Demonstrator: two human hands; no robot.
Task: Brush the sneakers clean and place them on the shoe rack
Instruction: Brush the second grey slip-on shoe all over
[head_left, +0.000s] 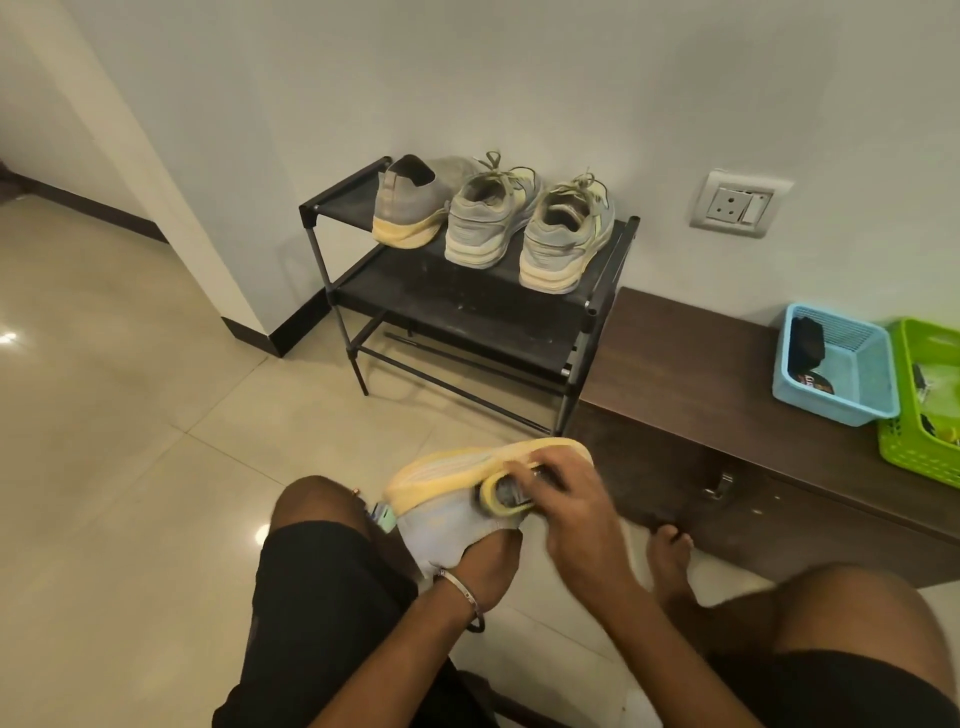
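Observation:
A grey sneaker with a yellow sole (447, 480) lies tilted sole-up over my left knee. My left hand (485, 566) is pushed inside its opening and holds it from within. My right hand (563, 506) grips a small yellow-rimmed brush (501, 496) pressed against the side of the sneaker near the sole. On the top shelf of the black shoe rack (467, 306) stand three sneakers with heels toward me: a matching grey and yellow one (410, 208) at the left, and a laced grey pair (488, 218) (566, 239) to its right.
A low dark wooden bench (691, 374) stands right of the rack, carrying a blue basket (831, 364) and a green basket (924, 405). A wall socket (737, 205) sits above it. My bare foot (670, 556) rests on the tiled floor by the bench.

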